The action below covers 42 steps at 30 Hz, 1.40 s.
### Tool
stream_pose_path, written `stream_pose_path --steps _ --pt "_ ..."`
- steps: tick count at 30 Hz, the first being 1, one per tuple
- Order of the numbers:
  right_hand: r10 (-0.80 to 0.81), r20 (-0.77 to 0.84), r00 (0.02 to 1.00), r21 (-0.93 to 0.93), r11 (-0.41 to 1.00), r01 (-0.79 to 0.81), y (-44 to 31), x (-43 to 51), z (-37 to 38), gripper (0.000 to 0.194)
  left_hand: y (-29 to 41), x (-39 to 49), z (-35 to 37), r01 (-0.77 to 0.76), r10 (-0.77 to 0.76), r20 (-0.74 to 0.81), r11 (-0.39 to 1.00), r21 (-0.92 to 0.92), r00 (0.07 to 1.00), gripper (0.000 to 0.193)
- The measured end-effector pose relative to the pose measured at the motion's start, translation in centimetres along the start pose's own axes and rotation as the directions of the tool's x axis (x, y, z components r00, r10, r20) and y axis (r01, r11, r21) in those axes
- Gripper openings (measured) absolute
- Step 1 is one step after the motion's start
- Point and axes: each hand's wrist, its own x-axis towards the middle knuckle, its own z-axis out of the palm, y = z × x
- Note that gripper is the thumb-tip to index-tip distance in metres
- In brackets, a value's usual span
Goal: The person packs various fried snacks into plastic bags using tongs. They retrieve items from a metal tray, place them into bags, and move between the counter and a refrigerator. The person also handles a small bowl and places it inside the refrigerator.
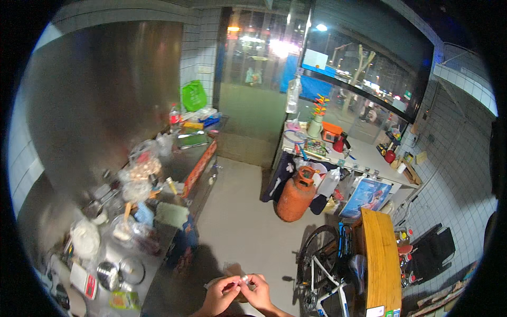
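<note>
At the bottom centre, my left hand (220, 295) and my right hand (257, 292) meet with thumbs and fingertips together. Between them they pinch a small piece of clear, shiny plastic (245, 279), which looks like part of a thin bag. More see-through film (233, 269) shows just beyond the fingers. Something pale and brownish lies below the hands, too covered to name. The hands are over the light floor (229, 222), between the metal counter on the left and a bicycle on the right.
The steel counter (152, 253) holds a kitchen scale (84, 280), glass lids and several plastic bags (144, 166). An orange gas cylinder (295, 196) stands before a white table (360, 156). A bicycle (323, 273) leans near a wooden tabletop (381, 265). Glass doors (253, 119) stand ahead.
</note>
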Motion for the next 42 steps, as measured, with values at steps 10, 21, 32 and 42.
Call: stream_pose_path --steps 10,21,32,42 --pt "0.174 -0.081 0.981 0.168 0.973 -0.159 8.6 25.8 1.1 0.016 -4.8 29.1 -1.3 -0.053 0.093 0.308 0.989 -0.135 0.947 0.052" --pt "-0.094 0.236 0.967 -0.054 0.992 0.110 17.5 60.2 3.4 0.013 -8.5 59.5 -3.2 -0.619 0.609 0.134 0.735 0.275 0.782 0.072" --pt "-0.364 0.570 0.736 0.031 0.905 0.423 20.9 94.3 12.3 0.018 -5.0 87.1 -13.1 0.001 0.040 0.297 0.990 -0.138 0.954 0.088" --pt "-0.432 0.502 0.749 0.167 0.898 0.406 21.6 117.4 23.3 0.013 -5.6 108.6 -26.1 -0.090 0.165 0.348 0.971 -0.222 0.923 0.083"
